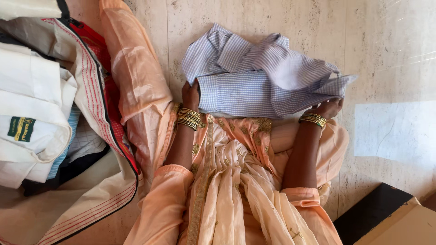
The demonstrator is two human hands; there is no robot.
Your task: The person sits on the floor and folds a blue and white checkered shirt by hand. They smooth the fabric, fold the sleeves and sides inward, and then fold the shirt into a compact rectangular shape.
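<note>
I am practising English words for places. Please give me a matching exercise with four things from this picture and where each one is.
Things:
1. checked shirt
2. open bag
3. white folded garment
4. cardboard box

Places:
A. bottom right corner
B. inside the bag, at the far left
C. on the floor, between the left hand and the right hand
D. left of the person's lap, unzipped

Pairs: 1-C, 2-D, 3-B, 4-A
</note>
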